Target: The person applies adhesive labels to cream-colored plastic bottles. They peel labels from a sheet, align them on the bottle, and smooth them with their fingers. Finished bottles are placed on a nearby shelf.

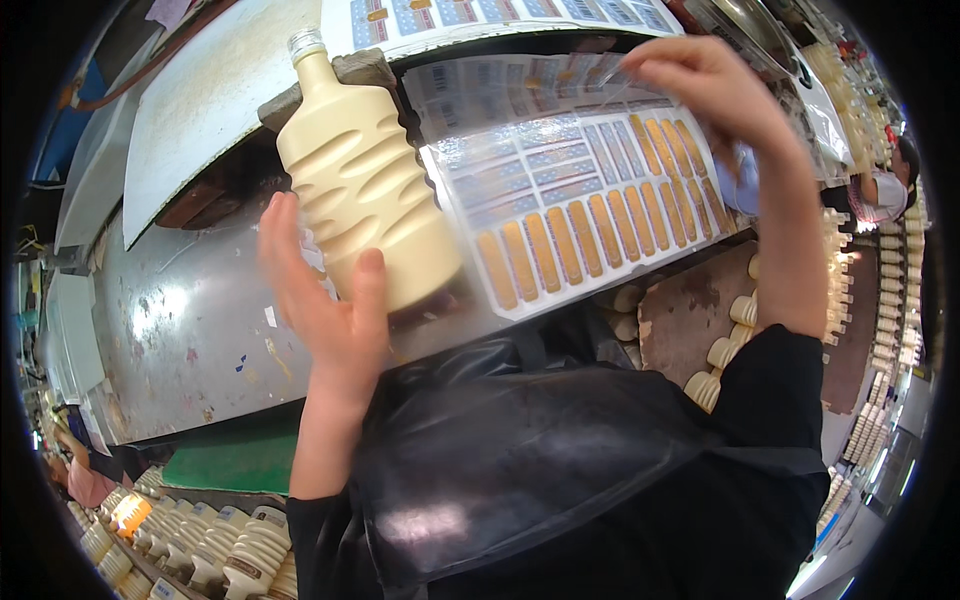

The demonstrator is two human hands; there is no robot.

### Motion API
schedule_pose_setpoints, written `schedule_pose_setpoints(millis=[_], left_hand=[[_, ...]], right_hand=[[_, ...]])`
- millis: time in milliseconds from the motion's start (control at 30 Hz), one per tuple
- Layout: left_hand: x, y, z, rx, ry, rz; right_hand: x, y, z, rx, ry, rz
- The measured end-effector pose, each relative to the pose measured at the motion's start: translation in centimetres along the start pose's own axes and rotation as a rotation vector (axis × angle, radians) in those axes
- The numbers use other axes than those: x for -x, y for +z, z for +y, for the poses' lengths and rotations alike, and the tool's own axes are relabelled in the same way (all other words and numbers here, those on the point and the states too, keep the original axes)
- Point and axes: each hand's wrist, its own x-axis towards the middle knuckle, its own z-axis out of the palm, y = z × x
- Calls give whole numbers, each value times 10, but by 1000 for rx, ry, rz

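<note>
A cream plastic bottle (375,190) with slanting grooves and a clear threaded neck lies tilted, its shoulders against a dark, rough-edged rest. My left hand (325,290) is by its lower left side, fingers stretched and thumb apart in front of the bottle; whether it touches is unclear. Right of the bottle lies a glossy sticker sheet (590,270) with rows of gold strips and blue-white labels. Over the sheet's far right part, my right hand (715,85) is raised and slightly blurred. Its fingertips are pinched together on a thin clear sticker (606,76).
A metal worktop (190,330) with paint specks spreads left. Another label sheet (500,14) lies on the raised white board (225,85) behind. Many cream bottles (255,555) stand at lower left, more at right (735,330). Other people (885,190) are far off at both sides.
</note>
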Motion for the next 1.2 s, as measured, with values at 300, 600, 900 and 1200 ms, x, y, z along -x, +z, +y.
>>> schedule_pose_setpoints(millis=[300, 600, 900, 1200], left_hand=[[20, 0, 43, 185, 432, -154], [20, -6, 44, 258, 251, -89], [14, -3, 49, 421, 58, -134], [-20, 12, 60, 104, 129, -144]], right_hand=[[56, 166, 21, 490, -381, 117], [110, 215, 30, 560, -496, 23], [100, 208, 16, 39, -333, 75], [51, 173, -102, -351, -372, 256]])
